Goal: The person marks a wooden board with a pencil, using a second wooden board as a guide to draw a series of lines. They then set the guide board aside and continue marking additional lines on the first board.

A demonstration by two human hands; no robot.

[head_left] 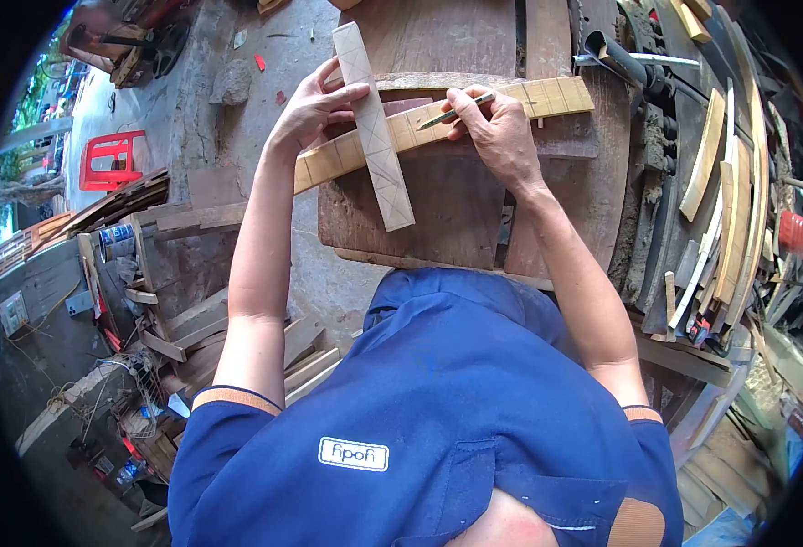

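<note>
A curved, light yellow wooden strip [556,97] with pencil lines across it lies over the brown wooden bench [456,205]. Across this strip rests a flat, pale wooden piece [382,164] marked with crossing lines. My left hand [315,105] grips the upper part of the pale piece, thumb on its face, other fingers partly hidden behind it. In my right hand [494,128] is a green pencil [452,113], held between thumb and fingers, its tip close to the curved strip, just right of the pale piece.
Curved wood offcuts [704,155] pile up at the right, near a dark metal tube [613,56]. A red plastic chair [112,160] stands on the floor at the upper left. More scrap boards [196,319] lie at the lower left.
</note>
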